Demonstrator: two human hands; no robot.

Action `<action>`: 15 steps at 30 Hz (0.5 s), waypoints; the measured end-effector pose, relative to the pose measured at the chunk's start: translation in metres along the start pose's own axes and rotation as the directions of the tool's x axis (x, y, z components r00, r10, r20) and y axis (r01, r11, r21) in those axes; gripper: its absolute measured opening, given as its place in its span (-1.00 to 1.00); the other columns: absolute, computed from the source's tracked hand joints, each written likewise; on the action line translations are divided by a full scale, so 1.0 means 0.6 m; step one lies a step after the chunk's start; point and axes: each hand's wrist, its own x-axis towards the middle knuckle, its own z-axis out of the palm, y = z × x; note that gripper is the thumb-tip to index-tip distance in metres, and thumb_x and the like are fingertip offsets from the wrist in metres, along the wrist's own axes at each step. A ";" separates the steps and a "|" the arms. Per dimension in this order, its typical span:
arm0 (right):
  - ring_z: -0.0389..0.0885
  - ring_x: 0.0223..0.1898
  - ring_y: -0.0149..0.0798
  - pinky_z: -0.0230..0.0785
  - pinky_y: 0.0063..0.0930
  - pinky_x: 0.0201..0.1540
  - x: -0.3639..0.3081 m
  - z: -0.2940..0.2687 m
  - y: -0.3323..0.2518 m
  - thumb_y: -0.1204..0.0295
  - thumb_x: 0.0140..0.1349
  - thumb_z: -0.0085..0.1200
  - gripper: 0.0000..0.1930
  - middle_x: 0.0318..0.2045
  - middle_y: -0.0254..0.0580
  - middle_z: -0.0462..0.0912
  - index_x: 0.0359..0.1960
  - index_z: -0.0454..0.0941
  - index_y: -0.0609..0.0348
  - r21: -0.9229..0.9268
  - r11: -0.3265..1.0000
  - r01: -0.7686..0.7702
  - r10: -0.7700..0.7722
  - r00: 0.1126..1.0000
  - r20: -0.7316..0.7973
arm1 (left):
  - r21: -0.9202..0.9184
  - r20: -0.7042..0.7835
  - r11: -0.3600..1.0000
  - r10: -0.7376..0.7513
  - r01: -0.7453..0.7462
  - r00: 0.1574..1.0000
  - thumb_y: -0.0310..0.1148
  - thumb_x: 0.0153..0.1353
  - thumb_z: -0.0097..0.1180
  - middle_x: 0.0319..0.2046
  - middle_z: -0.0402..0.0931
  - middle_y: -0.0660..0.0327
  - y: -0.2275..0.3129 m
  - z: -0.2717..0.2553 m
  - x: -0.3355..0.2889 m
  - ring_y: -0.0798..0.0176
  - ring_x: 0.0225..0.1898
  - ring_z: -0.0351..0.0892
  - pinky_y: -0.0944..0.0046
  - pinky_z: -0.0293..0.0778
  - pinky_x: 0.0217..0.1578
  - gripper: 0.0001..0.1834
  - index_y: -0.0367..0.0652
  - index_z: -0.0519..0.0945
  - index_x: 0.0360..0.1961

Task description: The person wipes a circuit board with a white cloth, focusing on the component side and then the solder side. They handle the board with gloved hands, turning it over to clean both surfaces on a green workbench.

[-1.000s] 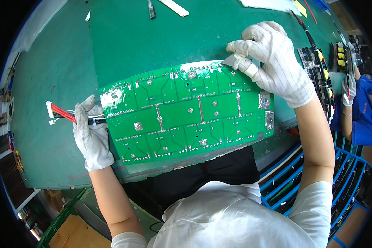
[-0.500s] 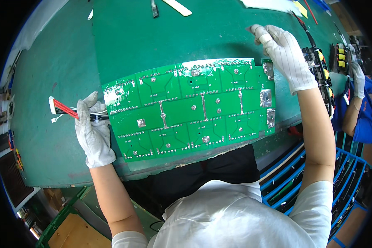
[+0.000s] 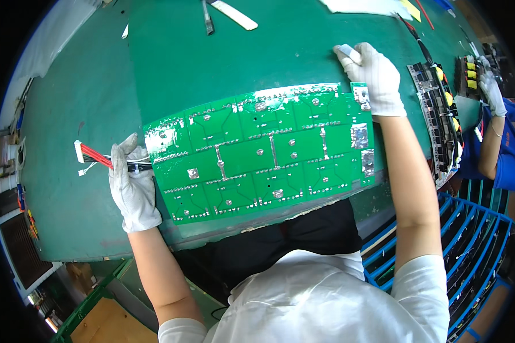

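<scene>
The green circuit board (image 3: 263,154) is lying solder side up on the green bench mat (image 3: 257,57), with its near long edge running just along the bench edge closest to your body. Beyond its far edge the mat is giving you open room, up to a pair of tweezers (image 3: 207,16) and a flat white strip (image 3: 234,14) lying well apart from the board. To your right a dark fixture with yellow parts (image 3: 440,114) is sitting near the board's right end, and another person's gloved hand (image 3: 492,91) is working farther out on that side.

Your left hand (image 3: 133,186), in a white glove, is resting against the board's left short edge, fingers curled, pinching a wire harness (image 3: 106,160) with red and black leads; its white connector (image 3: 79,151) is pointing away to your left. Your right hand (image 3: 375,77), also gloved, is sitting at the board's far right corner, loosely closed round a small white object (image 3: 349,52), possibly a piece of tape, though the view is too small for certainty. Its heel is touching the board's corner.

The board's long axis is running left to right across you, with the left end sitting slightly nearer to you than the right
</scene>
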 end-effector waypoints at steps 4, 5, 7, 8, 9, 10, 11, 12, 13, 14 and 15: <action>0.63 -0.39 0.03 0.44 -0.16 -0.38 0.001 0.001 0.004 -0.20 0.17 -0.05 -0.45 -0.53 0.02 0.62 -0.42 0.52 0.12 0.020 1.000 -0.008 0.007 0.999 0.042 | -0.004 -0.017 1.000 0.010 -0.010 1.000 -0.16 0.38 -0.06 -0.24 0.52 0.09 0.003 0.007 -0.002 0.28 -0.26 0.51 0.21 0.47 -0.17 -0.54 -0.42 0.41 0.02; 0.63 -0.40 0.03 0.44 -0.16 -0.38 -0.002 0.000 0.006 -0.21 0.17 -0.06 -0.43 -0.53 0.02 0.62 -0.42 0.51 0.12 0.021 1.000 -0.002 0.001 0.999 0.036 | -0.004 -0.031 1.000 0.014 -0.014 0.999 -0.16 0.38 -0.07 -0.23 0.52 0.08 0.003 0.009 -0.004 0.26 -0.25 0.52 0.20 0.47 -0.16 -0.53 -0.43 0.40 0.02; 0.63 -0.40 0.03 0.44 -0.16 -0.37 -0.001 -0.001 0.007 -0.25 0.15 -0.08 -0.40 -0.53 0.03 0.62 -0.44 0.50 0.13 0.025 1.000 0.017 -0.018 1.000 0.018 | 0.019 0.005 1.000 0.011 -0.011 1.000 -0.15 0.39 -0.10 -0.19 0.52 0.04 0.005 0.012 -0.004 0.20 -0.17 0.53 0.16 0.46 -0.09 -0.50 -0.43 0.38 0.07; 0.63 -0.39 0.04 0.44 -0.17 -0.36 0.001 -0.005 0.007 -0.30 0.13 -0.10 -0.36 -0.53 0.03 0.62 -0.45 0.49 0.14 0.057 0.998 -0.013 0.010 0.998 0.062 | 0.015 0.013 1.000 0.018 -0.019 1.000 -0.14 0.39 -0.10 -0.18 0.52 0.02 0.004 0.014 -0.003 0.19 -0.16 0.53 0.15 0.45 -0.07 -0.50 -0.44 0.37 0.08; 0.63 -0.38 0.03 0.44 -0.18 -0.35 0.001 -0.009 0.004 -0.31 0.12 -0.11 -0.35 -0.52 0.03 0.62 -0.45 0.49 0.14 0.054 0.998 -0.012 0.008 0.997 0.081 | 0.015 0.019 1.000 0.022 -0.023 1.000 -0.14 0.39 -0.11 -0.17 0.52 0.01 0.005 0.012 -0.004 0.18 -0.14 0.53 0.15 0.45 -0.06 -0.49 -0.44 0.37 0.09; 0.63 -0.38 0.03 0.44 -0.18 -0.35 0.002 -0.013 0.002 -0.32 0.11 -0.11 -0.34 -0.52 0.03 0.62 -0.44 0.49 0.14 0.051 0.999 -0.011 0.006 0.995 0.100 | 0.003 0.091 1.000 0.008 -0.008 0.996 -0.15 0.39 -0.12 -0.14 0.51 -0.01 0.004 -0.002 0.001 0.16 -0.11 0.52 0.14 0.44 -0.02 -0.49 -0.44 0.36 0.10; 0.63 -0.37 0.03 0.44 -0.18 -0.34 0.002 -0.017 0.001 -0.33 0.11 -0.12 -0.33 -0.51 0.03 0.62 -0.44 0.49 0.14 0.048 0.999 -0.010 0.004 0.993 0.120 | -0.018 0.129 1.000 -0.012 0.015 0.992 -0.16 0.40 -0.13 -0.05 0.46 -0.02 0.001 -0.014 0.006 0.16 -0.05 0.48 0.13 0.39 0.04 -0.50 -0.44 0.34 0.12; 0.63 -0.38 0.02 0.44 -0.20 -0.35 0.000 -0.020 -0.003 -0.31 0.11 -0.10 -0.34 -0.52 0.03 0.62 -0.44 0.49 0.15 0.037 0.999 0.034 -0.037 0.994 0.103 | -0.033 0.163 0.999 -0.031 0.037 0.986 -0.18 0.40 -0.14 0.03 0.42 -0.03 0.002 -0.023 0.008 0.16 0.02 0.45 0.13 0.35 0.10 -0.50 -0.43 0.32 0.13; 0.63 -0.38 0.02 0.44 -0.21 -0.35 -0.004 -0.025 -0.007 -0.29 0.11 -0.09 -0.35 -0.53 0.03 0.62 -0.44 0.50 0.15 0.026 0.997 0.077 -0.079 0.993 0.086 | -0.046 0.197 0.997 -0.049 0.059 0.979 -0.19 0.41 -0.15 0.12 0.37 -0.04 0.002 -0.029 0.008 0.16 0.08 0.41 0.12 0.31 0.16 -0.51 -0.43 0.30 0.15; 0.63 -0.38 0.01 0.44 -0.22 -0.36 -0.006 -0.028 -0.011 -0.28 0.12 -0.07 -0.37 -0.53 0.03 0.62 -0.44 0.50 0.16 0.014 0.993 0.121 -0.121 0.990 0.070 | -0.038 0.186 0.998 -0.041 0.048 0.982 -0.19 0.40 -0.15 0.13 0.36 -0.04 0.002 -0.032 0.006 0.15 0.08 0.41 0.11 0.30 0.17 -0.50 -0.43 0.30 0.15; 0.63 -0.39 0.00 0.44 -0.24 -0.36 -0.006 -0.030 -0.014 -0.26 0.12 -0.06 -0.38 -0.54 0.03 0.61 -0.44 0.50 0.16 0.000 0.987 0.164 -0.163 0.985 0.055 | -0.030 0.175 0.999 -0.033 0.039 0.984 -0.19 0.40 -0.15 0.13 0.36 -0.05 0.003 -0.026 0.002 0.13 0.09 0.40 0.11 0.30 0.17 -0.50 -0.43 0.30 0.15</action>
